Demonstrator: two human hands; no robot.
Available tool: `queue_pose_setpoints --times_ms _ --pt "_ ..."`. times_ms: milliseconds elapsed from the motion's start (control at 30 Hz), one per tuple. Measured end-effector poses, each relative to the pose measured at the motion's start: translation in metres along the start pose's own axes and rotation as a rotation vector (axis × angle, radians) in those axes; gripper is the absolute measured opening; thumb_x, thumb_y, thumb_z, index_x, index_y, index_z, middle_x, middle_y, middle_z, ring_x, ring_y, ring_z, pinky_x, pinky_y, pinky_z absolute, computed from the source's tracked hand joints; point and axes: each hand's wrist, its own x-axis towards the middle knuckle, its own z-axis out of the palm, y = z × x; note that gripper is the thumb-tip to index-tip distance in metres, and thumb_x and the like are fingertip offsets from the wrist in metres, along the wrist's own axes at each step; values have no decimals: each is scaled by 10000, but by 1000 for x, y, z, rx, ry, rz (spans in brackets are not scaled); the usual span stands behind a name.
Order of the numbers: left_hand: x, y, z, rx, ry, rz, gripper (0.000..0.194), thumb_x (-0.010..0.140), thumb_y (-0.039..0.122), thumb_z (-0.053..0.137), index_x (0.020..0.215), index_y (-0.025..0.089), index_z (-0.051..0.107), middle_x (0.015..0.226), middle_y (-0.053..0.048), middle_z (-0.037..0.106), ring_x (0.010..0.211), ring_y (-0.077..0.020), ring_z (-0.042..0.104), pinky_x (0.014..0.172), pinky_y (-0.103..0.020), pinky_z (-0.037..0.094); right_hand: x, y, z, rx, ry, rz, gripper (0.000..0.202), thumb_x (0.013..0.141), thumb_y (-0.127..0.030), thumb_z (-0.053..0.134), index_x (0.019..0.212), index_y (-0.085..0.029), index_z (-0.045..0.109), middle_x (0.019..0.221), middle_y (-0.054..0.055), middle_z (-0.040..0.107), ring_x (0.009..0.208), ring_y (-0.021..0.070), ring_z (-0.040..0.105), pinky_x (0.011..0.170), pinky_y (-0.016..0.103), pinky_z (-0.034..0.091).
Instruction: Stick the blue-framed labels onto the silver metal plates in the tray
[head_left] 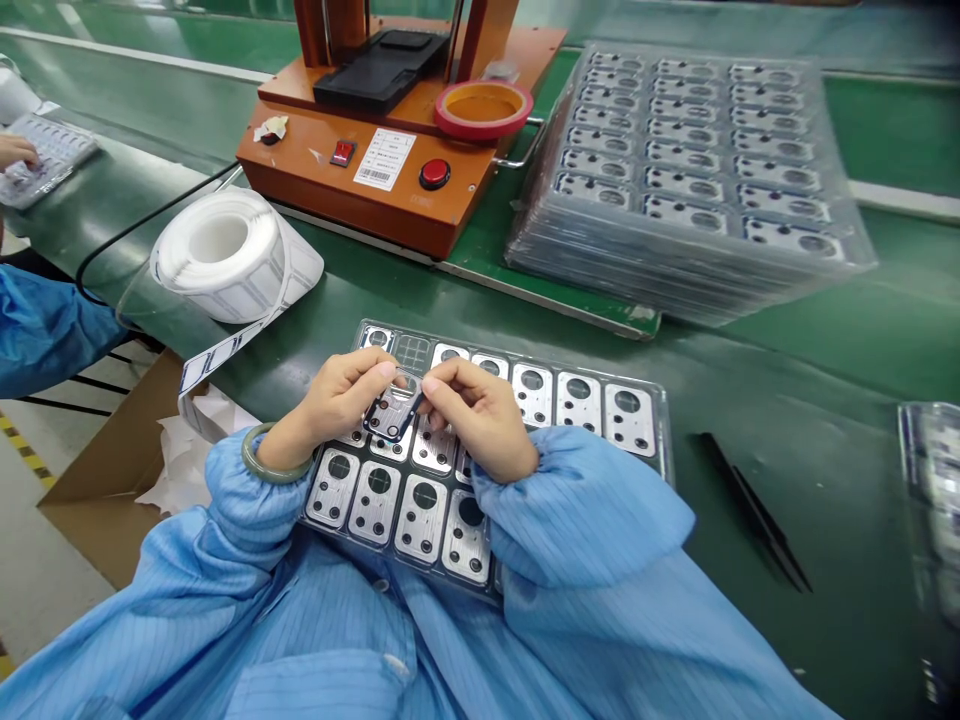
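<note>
Between my two hands is a small metal plate (391, 412) with one large round opening and several small holes. My left hand (346, 395) pinches its upper left edge between thumb and fingers. At its upper right corner, my right hand (480, 412) also has thumb and fingertips closed on the plate. Both hands are above a clear plastic tray (660, 425), which holds rows of similar metal plates (420, 515). One pocket (412, 352) in the tray's back row shows no plate. My forearms cover part of the tray.
Black tweezers (754, 510) lie right of the tray. A label roll (225, 255) trails its strip toward a cardboard box (105, 500). Behind stand an orange press (360, 170) with a tape roll (484, 108) and stacked trays (637, 250). A co-worker's hand (16, 152) shows far left.
</note>
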Motion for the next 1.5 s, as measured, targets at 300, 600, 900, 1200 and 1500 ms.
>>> queue_pose_setpoints --times_ms 300,600,900,1200,1500 --pt "0 1 2 17 59 32 281 888 325 484 722 150 628 597 4 572 528 -94 484 505 -212 384 -1 2 -1 30 -34 -18 196 806 -363 599 740 -182 560 604 -25 574 488 91 515 476 222 407" --pt "0 1 0 10 32 54 252 872 278 490 711 143 629 580 14 567 510 -83 477 489 -199 369 0 3 -1 -86 -5 -55 137 793 -289 555 712 -178 554 610 -10 564 515 101 493 487 240 385" --pt "-1 0 -1 -61 9 18 206 847 254 498 688 148 574 509 48 479 439 -70 418 451 -204 339 -1 4 -2 -138 4 -52 132 773 -285 532 694 -180 535 584 -21 509 512 95 448 483 241 350" --pt "1 2 0 -8 46 8 167 774 192 520 612 153 525 507 46 472 462 -69 407 460 -199 326 -1 6 -1 -159 5 -71 126 770 -280 531 694 -180 541 580 -22 516 514 96 452 485 238 349" --pt "-1 0 -2 -101 12 1 155 781 184 495 630 156 522 504 52 469 448 -69 412 448 -201 325 -1 5 0 -176 17 -83 124 775 -276 530 698 -181 549 594 -15 531 537 103 466 502 241 362"
